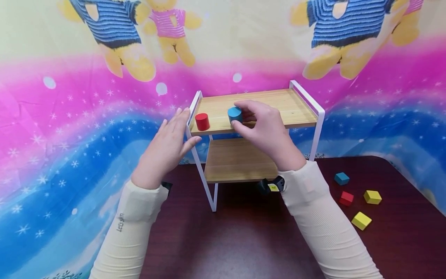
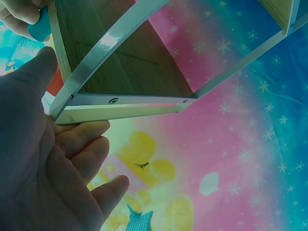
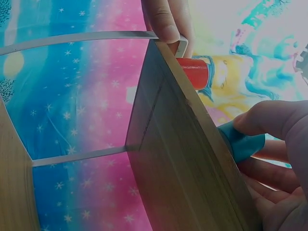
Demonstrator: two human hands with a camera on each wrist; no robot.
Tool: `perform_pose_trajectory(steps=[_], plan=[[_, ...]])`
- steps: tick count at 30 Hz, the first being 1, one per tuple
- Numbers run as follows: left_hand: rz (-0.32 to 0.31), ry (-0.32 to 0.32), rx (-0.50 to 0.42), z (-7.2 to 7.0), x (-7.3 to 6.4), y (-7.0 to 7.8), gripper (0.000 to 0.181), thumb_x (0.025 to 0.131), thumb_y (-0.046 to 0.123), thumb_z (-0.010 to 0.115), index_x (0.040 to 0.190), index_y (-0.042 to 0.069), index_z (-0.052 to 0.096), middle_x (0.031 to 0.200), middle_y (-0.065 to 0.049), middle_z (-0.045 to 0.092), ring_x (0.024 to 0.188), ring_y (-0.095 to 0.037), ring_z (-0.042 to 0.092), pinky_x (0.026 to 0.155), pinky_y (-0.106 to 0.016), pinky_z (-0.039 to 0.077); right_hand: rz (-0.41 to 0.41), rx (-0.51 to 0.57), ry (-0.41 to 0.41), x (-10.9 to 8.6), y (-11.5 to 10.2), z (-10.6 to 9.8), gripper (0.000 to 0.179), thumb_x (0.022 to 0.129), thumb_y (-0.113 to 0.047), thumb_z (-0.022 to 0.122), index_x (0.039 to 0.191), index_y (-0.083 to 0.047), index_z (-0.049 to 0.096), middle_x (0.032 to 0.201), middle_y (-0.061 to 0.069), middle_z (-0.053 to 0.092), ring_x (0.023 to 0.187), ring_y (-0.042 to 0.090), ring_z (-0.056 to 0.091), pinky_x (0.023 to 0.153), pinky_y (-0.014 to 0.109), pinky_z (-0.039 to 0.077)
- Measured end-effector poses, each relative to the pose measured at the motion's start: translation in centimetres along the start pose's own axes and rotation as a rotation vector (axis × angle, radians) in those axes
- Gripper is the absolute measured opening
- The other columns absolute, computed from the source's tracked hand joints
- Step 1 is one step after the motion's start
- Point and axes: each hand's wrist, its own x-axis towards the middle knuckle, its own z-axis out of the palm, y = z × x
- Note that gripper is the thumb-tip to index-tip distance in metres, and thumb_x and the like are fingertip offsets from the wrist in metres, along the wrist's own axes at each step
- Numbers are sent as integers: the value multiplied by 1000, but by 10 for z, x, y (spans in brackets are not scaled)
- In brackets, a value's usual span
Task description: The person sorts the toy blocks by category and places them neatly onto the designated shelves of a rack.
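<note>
On the upper board of a small two-tier shelf (image 1: 265, 101), a red cylinder block (image 1: 202, 122) stands upright near the left end. To its right is a blue cylinder block (image 1: 234, 114), upright at the board's front part. My right hand (image 1: 266, 130) pinches this blue block between thumb and fingers, seen also in the right wrist view, where the blue cylinder (image 3: 246, 142) sits at the board's edge. My left hand (image 1: 167, 143) lies against the shelf's white left end frame, fingers straight. The left wrist view shows its palm (image 2: 53, 159) beside the metal frame.
A lower wooden board (image 1: 240, 161) spans the white legs. On the dark table (image 1: 244, 240), right of the shelf, lie a blue block (image 1: 342, 178), a red block (image 1: 346, 198) and two yellow blocks (image 1: 372, 197). A printed cloth (image 1: 52, 162) hangs behind.
</note>
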Motion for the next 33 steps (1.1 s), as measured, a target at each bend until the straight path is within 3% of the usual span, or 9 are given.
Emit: perform_pose_trajectory(steps=[19, 33], plan=[[-10, -10, -6, -1, 0, 1, 86, 99, 45, 62, 163, 9, 16, 167, -15, 22, 156, -29, 13, 124, -54, 11, 14, -96, -49, 1, -4, 0, 44, 92, -16, 76, 133, -2, 65, 122, 13, 68, 103, 24, 69, 93, 38, 58], [1, -1, -7, -1, 0, 1, 86, 100, 45, 62, 163, 8, 17, 167, -15, 23, 155, -30, 14, 124, -54, 11, 21, -89, -21, 0, -2, 0, 43, 91, -14, 77, 131, -1, 65, 123, 14, 65, 105, 24, 68, 94, 38, 57]])
